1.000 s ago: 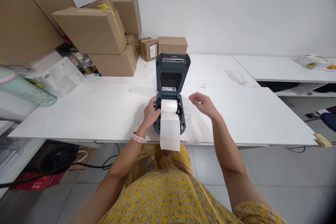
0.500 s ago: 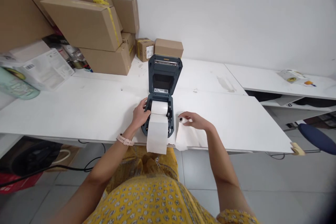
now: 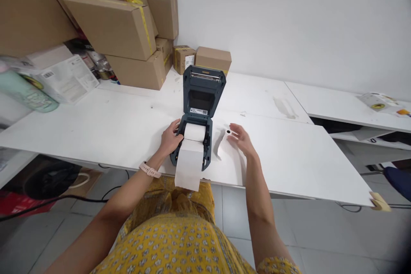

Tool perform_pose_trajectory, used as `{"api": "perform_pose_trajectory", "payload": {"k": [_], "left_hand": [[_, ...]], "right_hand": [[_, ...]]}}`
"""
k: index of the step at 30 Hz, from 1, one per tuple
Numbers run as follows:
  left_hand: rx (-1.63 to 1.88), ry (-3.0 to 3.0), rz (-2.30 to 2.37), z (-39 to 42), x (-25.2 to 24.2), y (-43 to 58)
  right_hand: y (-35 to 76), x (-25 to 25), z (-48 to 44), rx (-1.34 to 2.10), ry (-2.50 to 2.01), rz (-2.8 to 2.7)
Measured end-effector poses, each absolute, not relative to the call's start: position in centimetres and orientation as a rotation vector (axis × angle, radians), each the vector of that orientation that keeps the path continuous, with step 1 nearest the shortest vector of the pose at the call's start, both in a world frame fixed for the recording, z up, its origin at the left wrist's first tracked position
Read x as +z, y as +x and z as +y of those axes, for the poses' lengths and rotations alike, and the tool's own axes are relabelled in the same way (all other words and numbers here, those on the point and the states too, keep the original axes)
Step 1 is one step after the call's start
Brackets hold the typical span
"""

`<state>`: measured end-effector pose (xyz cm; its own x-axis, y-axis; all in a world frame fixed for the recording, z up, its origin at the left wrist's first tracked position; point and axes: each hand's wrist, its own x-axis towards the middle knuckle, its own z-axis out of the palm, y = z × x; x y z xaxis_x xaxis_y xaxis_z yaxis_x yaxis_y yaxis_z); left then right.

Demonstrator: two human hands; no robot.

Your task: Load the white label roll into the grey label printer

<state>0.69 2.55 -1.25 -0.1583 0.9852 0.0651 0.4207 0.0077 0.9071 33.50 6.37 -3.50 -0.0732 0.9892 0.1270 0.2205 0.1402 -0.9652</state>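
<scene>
A dark blue-grey label printer (image 3: 208,147) stands on the table with its lid (image 3: 203,87) raised. Inside lies a white label roll (image 3: 195,132), and its strip (image 3: 188,167) runs forward over the table's front edge. My left hand (image 3: 171,139) grips the printer's left side, thumb on the rim and fingers along the outside. To the right, my right hand (image 3: 242,140) has its fingers and thumb around a thin roll of white paper (image 3: 227,134) with a dark hole in its end. A loose sheet trails from this roll onto the table; the fingertips are slightly blurred.
Cardboard boxes (image 3: 136,70) are stacked at the back left, with two smaller ones behind the printer. A mint-green bottle (image 3: 28,92) and a white box (image 3: 69,79) lie at the far left. A lower shelf unit (image 3: 353,98) adjoins the table at right.
My right hand has moved away from the table's front edge with the thin paper roll, drawing its loose sheet along. The left hand stays on the printer. The view has shifted slightly.
</scene>
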Motion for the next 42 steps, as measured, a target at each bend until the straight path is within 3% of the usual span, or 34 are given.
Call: {"api": "perform_pose_trajectory", "payload": {"k": [3, 7, 13, 18, 23, 26, 29, 36, 42], "left_hand": [[1.126, 1.457, 1.628, 2.5, -1.4, 0.7], [1.120, 1.466, 1.641, 2.4, -1.3, 0.8], [1.008, 1.533, 1.677, 2.2, 0.0, 0.7], [0.928, 1.543, 1.712, 1.9, 0.7, 0.5], [0.921, 1.552, 1.712, 1.5, 1.0, 0.5], [0.909, 1.541, 1.721, 1.4, 1.2, 0.7], [0.923, 1.526, 1.723, 1.4, 1.2, 0.9], [0.942, 1.526, 1.749, 1.8, 1.0, 1.0], [0.970, 1.508, 1.734, 2.0, 0.7, 1.0]], "right_hand": [[31.7, 0.3, 5.2, 0.845, -1.134, -1.508], [25.9, 5.4, 5.3, 0.834, -0.972, -2.142], [18.6, 5.8, 9.1, 0.736, -1.344, -2.808], [18.0, 5.9, 10.4, 0.861, -1.308, -2.827], [23.7, 10.7, 7.0, 0.973, -0.795, -2.515], [29.1, 12.1, 2.6, 0.910, -0.776, -2.299], [33.6, 9.8, -1.9, 0.981, -0.879, -1.988], [36.9, -2.2, -3.7, 1.062, -1.281, -1.528], [35.5, -5.0, -1.7, 1.167, -1.241, -1.426]]}}
